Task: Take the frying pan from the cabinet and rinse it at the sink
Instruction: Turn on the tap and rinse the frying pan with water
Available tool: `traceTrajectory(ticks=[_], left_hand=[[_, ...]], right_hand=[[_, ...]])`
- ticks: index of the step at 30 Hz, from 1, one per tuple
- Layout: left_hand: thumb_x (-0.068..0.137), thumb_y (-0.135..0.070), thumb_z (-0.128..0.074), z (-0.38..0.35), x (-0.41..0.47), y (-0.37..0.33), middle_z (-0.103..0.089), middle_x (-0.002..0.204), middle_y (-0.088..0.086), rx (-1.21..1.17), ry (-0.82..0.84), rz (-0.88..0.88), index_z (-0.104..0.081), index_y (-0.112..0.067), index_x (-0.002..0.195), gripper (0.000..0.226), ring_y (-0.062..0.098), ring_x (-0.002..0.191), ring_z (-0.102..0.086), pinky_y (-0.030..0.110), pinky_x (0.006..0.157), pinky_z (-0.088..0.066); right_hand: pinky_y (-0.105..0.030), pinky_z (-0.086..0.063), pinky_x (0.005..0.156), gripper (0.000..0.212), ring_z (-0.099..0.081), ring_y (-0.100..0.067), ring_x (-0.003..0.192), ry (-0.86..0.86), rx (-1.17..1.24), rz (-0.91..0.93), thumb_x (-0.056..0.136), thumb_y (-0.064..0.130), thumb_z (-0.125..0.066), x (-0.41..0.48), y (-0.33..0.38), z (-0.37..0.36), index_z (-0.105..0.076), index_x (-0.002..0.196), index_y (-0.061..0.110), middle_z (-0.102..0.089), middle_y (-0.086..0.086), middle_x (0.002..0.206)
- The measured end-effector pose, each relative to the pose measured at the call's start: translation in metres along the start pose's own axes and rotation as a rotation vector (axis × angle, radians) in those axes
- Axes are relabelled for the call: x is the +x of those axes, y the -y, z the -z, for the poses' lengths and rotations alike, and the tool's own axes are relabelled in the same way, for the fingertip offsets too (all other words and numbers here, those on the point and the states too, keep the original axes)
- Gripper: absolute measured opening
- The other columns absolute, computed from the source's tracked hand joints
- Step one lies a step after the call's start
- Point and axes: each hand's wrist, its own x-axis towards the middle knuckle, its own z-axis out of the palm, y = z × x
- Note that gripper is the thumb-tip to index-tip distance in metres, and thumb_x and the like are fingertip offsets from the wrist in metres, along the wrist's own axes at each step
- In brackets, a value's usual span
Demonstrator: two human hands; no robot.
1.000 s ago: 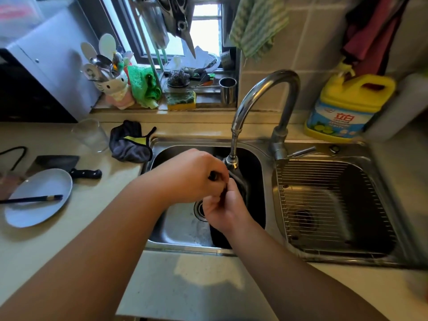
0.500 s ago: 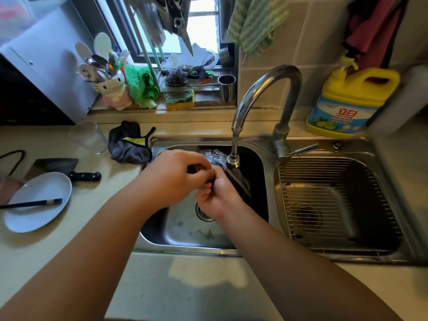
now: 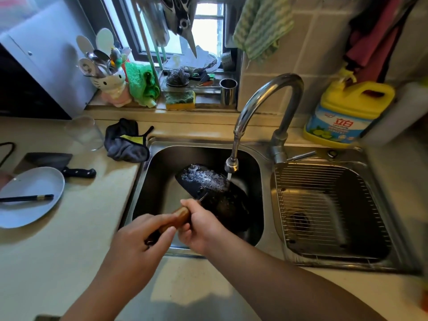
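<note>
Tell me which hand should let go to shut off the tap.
Right. The right hand grips the pan handle nearer the tap lever, which sits on that side. The left hand holds the handle's end and could probably keep the frying pan steady.

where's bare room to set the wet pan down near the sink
Free: the counter strip in front of the sink, and the rack over the right basin. Crowded: left counter, with plate, knife, glass and cloth.
</note>
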Motion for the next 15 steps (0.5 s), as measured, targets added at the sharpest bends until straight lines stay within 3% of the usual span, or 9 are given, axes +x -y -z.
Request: traceTrajectory(ticks=[4,8,12,15], left_hand=[[0.085,-0.016,-0.073,-0.012,-0.027,0.007,-0.071,0.089,-0.015,-0.022,-0.048,0.044,-0.073,-0.036,0.112,0.033,0.006,0.083,-0.066,0.026,0.066,-0.054],[0.086,-0.022,-0.071,-0.019,-0.047,0.011,-0.067,0.079,-0.018,-0.031,-0.034,0.135,-0.071,-0.041,0.103,0.026,0.002,0.079,-0.064,0.017,0.061,-0.050],[0.087,-0.030,-0.069,-0.017,-0.053,0.011,-0.066,0.069,-0.015,0.037,0.049,0.235,-0.060,-0.047,0.095,0.021,0.000,0.070,-0.063,0.019,0.056,-0.048],[0.088,-0.034,-0.065,-0.014,-0.049,0.013,-0.070,0.073,-0.010,0.044,0.155,0.372,-0.051,-0.042,0.094,0.017,0.005,0.064,-0.066,0.031,0.064,-0.058]], right_hand=[[-0.014,-0.027,0.027,0.027,-0.036,-0.005,0.030,-0.062,-0.119,0.002,0.090,0.026,-0.063,0.001,-0.016,0.006,-0.046,0.072,0.014,-0.043,0.000,0.050],[-0.014,-0.027,0.030,0.024,-0.036,-0.007,0.029,-0.126,-0.242,0.005,0.086,0.028,-0.065,0.004,-0.032,0.010,-0.048,0.077,0.013,-0.044,0.001,0.044],[-0.014,-0.026,0.031,0.023,-0.034,-0.008,0.028,-0.139,-0.301,0.020,0.086,0.026,-0.063,0.008,-0.043,0.010,-0.049,0.075,0.012,-0.044,0.001,0.041],[-0.013,-0.026,0.033,0.022,-0.034,-0.008,0.027,-0.160,-0.371,0.029,0.086,0.026,-0.061,0.012,-0.043,0.007,-0.049,0.075,0.011,-0.045,0.000,0.041]])
